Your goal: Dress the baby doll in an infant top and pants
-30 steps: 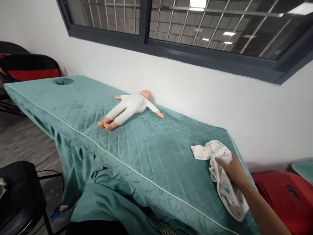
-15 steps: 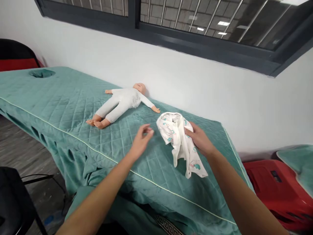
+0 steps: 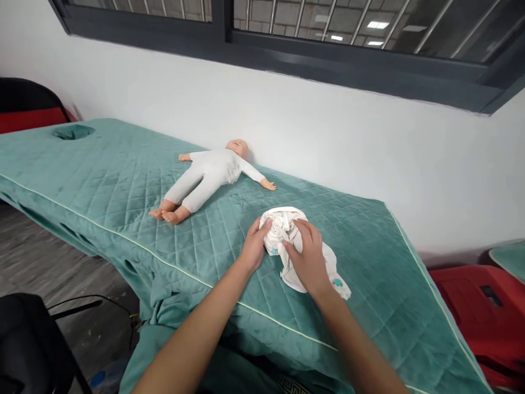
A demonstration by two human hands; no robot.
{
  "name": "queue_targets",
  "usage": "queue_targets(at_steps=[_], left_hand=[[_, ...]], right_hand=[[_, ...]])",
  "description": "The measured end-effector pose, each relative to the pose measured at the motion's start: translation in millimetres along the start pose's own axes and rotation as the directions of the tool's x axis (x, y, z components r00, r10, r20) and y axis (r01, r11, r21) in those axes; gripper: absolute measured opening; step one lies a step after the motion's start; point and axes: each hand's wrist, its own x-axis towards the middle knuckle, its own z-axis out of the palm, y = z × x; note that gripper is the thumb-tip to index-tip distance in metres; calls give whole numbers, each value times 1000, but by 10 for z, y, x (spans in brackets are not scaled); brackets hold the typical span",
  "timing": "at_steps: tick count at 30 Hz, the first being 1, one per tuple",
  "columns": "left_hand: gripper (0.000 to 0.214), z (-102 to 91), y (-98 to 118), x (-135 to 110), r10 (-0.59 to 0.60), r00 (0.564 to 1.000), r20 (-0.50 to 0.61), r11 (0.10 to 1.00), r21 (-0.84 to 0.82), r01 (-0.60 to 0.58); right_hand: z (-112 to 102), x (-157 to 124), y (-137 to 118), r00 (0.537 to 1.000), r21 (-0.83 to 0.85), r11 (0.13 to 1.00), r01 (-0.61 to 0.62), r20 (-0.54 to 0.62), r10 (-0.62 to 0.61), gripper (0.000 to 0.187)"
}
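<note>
Crumpled white printed cloth [image 3: 283, 221] lies bunched on the teal quilted bed cover [image 3: 123, 175], near its front edge and towards the right end. The left hand [image 3: 254, 246] pinches its left side, thumb on top. The right hand [image 3: 309, 260] curls over the middle, fingers closed into the fabric. A baby doll in a white suit [image 3: 209, 175] lies flat near the far edge, apart from the cloth.
</note>
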Motion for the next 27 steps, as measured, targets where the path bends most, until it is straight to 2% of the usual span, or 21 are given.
queue_targets(at_steps=[4,7,8,10,12,13,16,18,22,27], left_hand=[[36,-9,29,8,-92,994,64,988,-115,99],[36,-48,18,13,-179,975,133,971,-136,197],[37,-62,11,16,-206,969,135,964,-140,224],[38,-85,3,23,-265,957,117,946,-163,281],[39,-92,15,28,-315,945,92,921,-210,328],[40,-89,29,27,-332,939,90,910,-232,344],[46,-58,83,5,-369,920,130,880,-268,391],[46,-30,106,-24,-388,910,145,868,-274,414],[31,5,91,-67,-357,928,103,886,-278,372],[33,-9,78,-31,-363,930,59,881,-305,363]], right_hand=[[-275,277,213,984,-160,979,128,144,-105,39],[-560,492,269,968,-342,923,176,230,-99,28],[-632,539,257,974,-403,900,164,210,-84,25],[-706,573,188,994,-475,874,106,84,-74,24],[-668,527,72,991,-430,898,90,-47,-122,27],[-610,485,7,984,-369,921,128,-66,-163,27],[-358,361,-136,964,-160,951,266,69,-258,40],[-208,328,-143,963,-98,965,245,143,-230,51],[-117,362,-23,981,-66,985,158,127,-149,36],[-259,351,21,993,-3,996,92,75,-92,22]])
